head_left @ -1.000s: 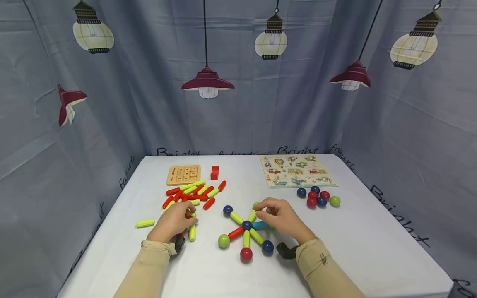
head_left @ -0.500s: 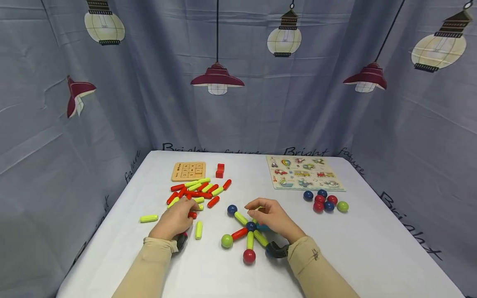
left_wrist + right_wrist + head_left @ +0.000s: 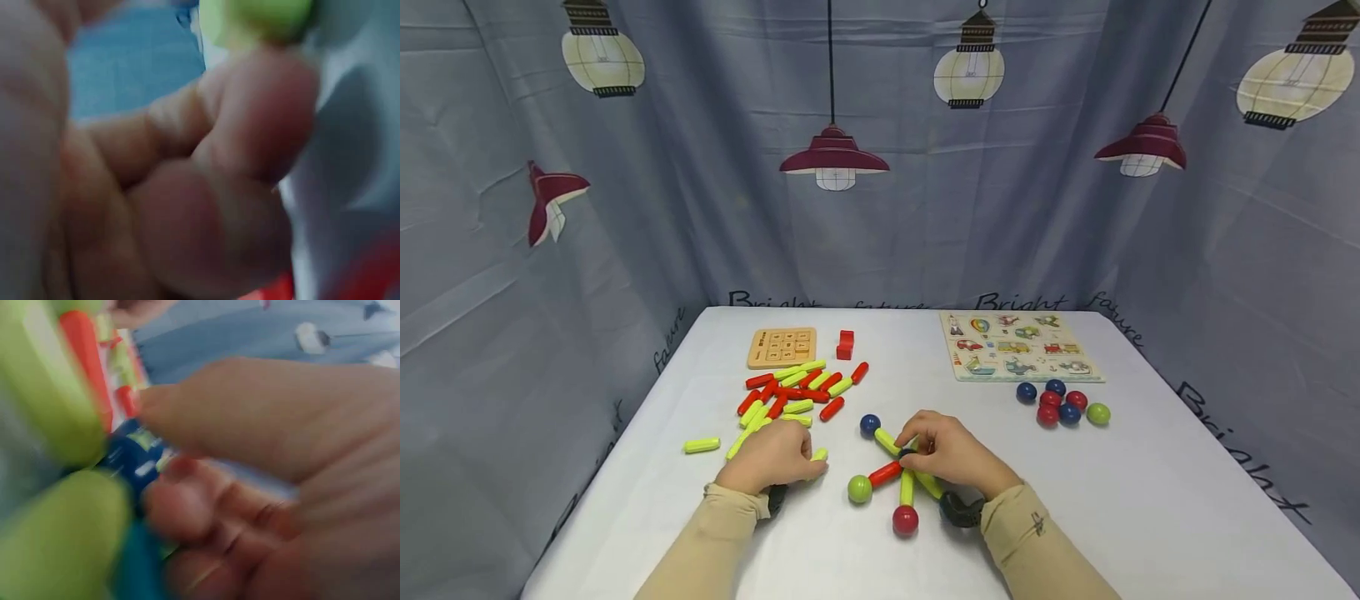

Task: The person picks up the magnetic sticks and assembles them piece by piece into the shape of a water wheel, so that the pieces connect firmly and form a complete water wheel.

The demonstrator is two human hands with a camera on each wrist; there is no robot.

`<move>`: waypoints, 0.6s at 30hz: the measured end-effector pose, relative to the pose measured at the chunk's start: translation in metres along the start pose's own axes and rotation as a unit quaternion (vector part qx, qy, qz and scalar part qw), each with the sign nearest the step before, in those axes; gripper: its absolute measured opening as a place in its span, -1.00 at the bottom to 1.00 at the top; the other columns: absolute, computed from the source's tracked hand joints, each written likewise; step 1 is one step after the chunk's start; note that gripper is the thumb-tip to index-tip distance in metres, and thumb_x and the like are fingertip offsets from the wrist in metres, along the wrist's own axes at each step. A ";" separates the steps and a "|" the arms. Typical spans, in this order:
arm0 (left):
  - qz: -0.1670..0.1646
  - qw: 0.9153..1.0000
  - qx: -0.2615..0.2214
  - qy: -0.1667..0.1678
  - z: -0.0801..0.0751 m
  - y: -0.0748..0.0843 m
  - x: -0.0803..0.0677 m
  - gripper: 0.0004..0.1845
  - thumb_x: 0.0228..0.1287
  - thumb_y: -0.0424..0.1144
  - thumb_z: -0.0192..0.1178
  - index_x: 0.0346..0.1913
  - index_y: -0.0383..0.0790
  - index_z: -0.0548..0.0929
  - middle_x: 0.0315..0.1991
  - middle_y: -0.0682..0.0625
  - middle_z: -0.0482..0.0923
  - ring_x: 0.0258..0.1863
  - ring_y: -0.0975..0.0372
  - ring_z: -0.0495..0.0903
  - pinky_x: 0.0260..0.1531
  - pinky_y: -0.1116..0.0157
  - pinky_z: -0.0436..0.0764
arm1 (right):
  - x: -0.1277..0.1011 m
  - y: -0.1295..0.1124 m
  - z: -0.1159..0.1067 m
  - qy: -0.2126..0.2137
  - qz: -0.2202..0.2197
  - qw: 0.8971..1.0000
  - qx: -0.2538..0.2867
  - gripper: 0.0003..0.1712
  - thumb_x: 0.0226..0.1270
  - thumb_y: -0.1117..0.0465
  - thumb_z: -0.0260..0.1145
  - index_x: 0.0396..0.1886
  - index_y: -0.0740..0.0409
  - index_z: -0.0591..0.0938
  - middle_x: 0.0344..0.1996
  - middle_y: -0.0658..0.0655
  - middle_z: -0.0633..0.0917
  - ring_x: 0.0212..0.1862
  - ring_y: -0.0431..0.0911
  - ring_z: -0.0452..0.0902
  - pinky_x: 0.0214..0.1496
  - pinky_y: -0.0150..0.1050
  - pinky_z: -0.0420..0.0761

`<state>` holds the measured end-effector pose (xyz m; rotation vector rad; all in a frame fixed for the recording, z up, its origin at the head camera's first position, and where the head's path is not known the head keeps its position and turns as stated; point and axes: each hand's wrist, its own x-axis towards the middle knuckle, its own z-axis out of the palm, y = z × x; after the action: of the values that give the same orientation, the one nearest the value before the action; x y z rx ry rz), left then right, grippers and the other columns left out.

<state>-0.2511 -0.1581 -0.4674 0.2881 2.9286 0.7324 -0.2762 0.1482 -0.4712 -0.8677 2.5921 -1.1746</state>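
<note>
In the head view my left hand [image 3: 775,457] pinches a yellow-green stick [image 3: 819,455], whose end shows past the fingertips. The left wrist view has that stick [image 3: 262,22] blurred above curled fingers. My right hand [image 3: 953,452] is over the star of sticks and balls, with thumb and fingers around its central blue ball [image 3: 132,456]. From this centre run a red stick [image 3: 885,474] to a green ball [image 3: 860,489], a yellow-green stick to a red ball [image 3: 906,521], and another to a blue ball [image 3: 869,426]. The hand hides the star's right side.
Several loose red and yellow-green sticks [image 3: 790,394] lie beyond the left hand, one stick [image 3: 702,446] apart at left. Loose balls [image 3: 1050,400] gather at right. A picture board [image 3: 1018,347], a wooden number board [image 3: 782,347] and red blocks [image 3: 845,345] lie at the back.
My left hand has moved from the loose sticks rightward toward the star, now with a yellow-green stick. My right hand has come down from above the star onto its central ball.
</note>
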 end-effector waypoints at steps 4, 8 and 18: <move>-0.006 0.992 -0.126 -0.010 0.014 0.016 0.010 -0.61 0.28 0.09 0.39 -0.57 -0.08 0.68 -0.68 0.08 0.54 -0.66 0.23 0.47 -0.62 0.33 0.39 | 0.000 0.000 0.003 0.015 -0.004 0.999 -0.042 -0.84 0.25 0.21 0.54 -0.18 -0.09 0.79 -0.23 -0.17 0.65 -0.32 -0.17 0.46 -0.34 -0.36 0.49; -0.023 0.983 -0.176 -0.035 0.026 0.029 0.015 -0.57 0.33 0.16 0.33 -0.54 -0.07 0.73 -0.62 0.05 0.64 -0.59 0.22 0.49 -0.57 0.32 0.40 | 0.000 0.002 0.006 0.015 0.005 0.999 -0.043 -0.85 0.25 0.22 0.54 -0.20 -0.10 0.80 -0.27 -0.19 0.65 -0.32 -0.17 0.47 -0.35 -0.36 0.49; -0.015 0.991 -0.132 -0.031 0.033 0.036 0.018 -0.50 0.33 0.22 0.27 -0.64 -0.05 0.64 -0.73 0.14 0.37 -0.68 0.25 0.38 -0.67 0.33 0.20 | 0.001 0.000 0.003 0.017 0.023 0.999 -0.023 -0.84 0.27 0.21 0.53 -0.18 -0.11 0.79 -0.23 -0.14 0.64 -0.31 -0.13 0.49 -0.37 -0.35 0.51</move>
<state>-0.2578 -0.1082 -0.4804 0.2350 2.7288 1.0723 -0.2758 0.1461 -0.4728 -0.7994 2.6607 -1.1310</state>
